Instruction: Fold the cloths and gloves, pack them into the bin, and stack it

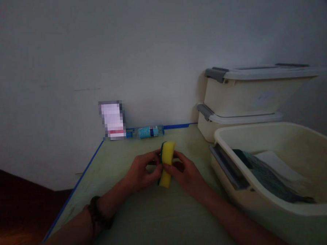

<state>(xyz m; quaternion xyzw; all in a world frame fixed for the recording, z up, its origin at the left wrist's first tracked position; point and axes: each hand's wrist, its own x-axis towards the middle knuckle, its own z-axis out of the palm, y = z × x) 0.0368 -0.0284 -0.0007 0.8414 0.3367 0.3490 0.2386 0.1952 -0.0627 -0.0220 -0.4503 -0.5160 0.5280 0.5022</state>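
A yellow sponge point(168, 154) with a dark green scouring side is held up on edge above the table, between my two hands. My left hand point(143, 170) pinches it from the green side, thumb and fingers against that face. From the yellow side, my right hand point(185, 170) grips it with the thumb across the front and the fingers partly hidden behind. Beyond the sponge, a plastic bottle point(148, 132) with a blue label lies on its side by the wall.
An open white bin point(219, 163) with cloths point(280, 164) inside stands at the right. Two lidded storage boxes point(239, 96) are stacked behind it. A pixelated upright screen point(113, 119) stands at the table's back left corner. Blue tape point(85, 170) runs along the table point(124, 219) edges.
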